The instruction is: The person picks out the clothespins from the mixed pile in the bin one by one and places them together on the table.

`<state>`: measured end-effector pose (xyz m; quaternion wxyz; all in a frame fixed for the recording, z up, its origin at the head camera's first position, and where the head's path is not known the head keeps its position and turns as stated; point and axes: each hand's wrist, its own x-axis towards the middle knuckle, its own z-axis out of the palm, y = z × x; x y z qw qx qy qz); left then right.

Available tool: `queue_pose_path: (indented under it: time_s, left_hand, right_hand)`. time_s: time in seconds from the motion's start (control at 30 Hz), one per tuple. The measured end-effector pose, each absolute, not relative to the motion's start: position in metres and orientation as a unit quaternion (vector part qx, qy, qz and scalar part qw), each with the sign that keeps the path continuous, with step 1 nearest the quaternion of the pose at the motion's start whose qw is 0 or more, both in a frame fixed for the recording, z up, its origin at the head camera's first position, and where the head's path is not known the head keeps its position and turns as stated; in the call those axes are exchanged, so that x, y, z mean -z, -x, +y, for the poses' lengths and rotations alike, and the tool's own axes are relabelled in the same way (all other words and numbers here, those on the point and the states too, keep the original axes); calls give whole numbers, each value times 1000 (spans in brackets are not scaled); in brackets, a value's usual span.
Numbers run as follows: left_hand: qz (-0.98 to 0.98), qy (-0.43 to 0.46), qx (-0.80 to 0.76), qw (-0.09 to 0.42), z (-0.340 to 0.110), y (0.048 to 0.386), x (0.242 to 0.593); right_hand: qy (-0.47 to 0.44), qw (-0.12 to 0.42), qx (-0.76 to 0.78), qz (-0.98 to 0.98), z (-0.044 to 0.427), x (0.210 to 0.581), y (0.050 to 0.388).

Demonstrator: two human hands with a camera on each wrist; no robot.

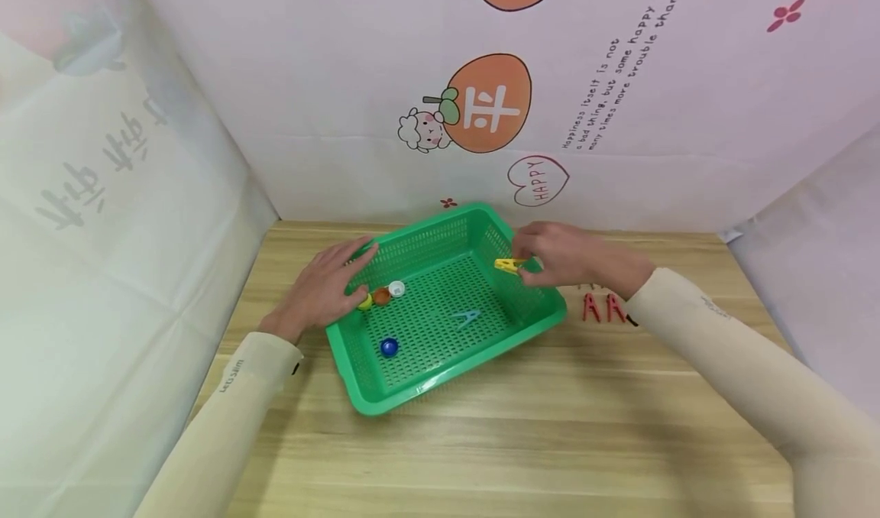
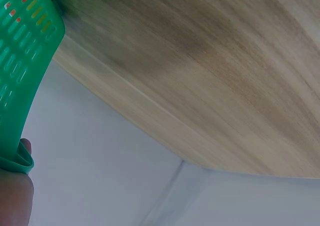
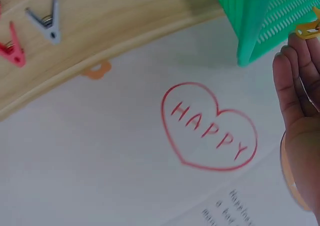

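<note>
A green plastic basket [image 1: 440, 377] stands on the wooden table. My left hand [image 1: 323, 285] grips its left rim, the thumb on the inner side; in the left wrist view part of that hand [image 2: 15, 196] shows at the rim. Over the basket's right side, my right hand [image 1: 553, 252] pinches a yellow clothespin [image 1: 509, 265], seen also in the right wrist view as a yellow clip [image 3: 308, 30] at the fingertips. Inside the basket lie a light blue clothespin [image 1: 467, 318], a blue cap [image 1: 389, 347], a white cap [image 1: 396, 289], an orange cap [image 1: 381, 297] and a yellow cap [image 1: 366, 302].
Red clothespins [image 1: 591, 308] lie on the table right of the basket, partly behind my right forearm. A grey clothespin [image 3: 47, 21] is among them in the right wrist view. Printed cloth walls [image 1: 330, 174] close off the back and both sides of the table [image 1: 495, 441].
</note>
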<state>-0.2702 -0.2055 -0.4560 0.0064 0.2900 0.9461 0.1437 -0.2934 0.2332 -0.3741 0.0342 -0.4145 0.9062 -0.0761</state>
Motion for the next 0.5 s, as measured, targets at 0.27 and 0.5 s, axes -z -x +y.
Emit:
queue_pose_path:
  time_s: [0.27,0.5]
  left_hand:
    - [947,-289,-142,8,-207,271,456]
    - [946,-288,-149,12,-206,271,456]
  right_hand:
    - [311,24,82,946,269,363,280]
    - [241,25,83,967,298,372,267]
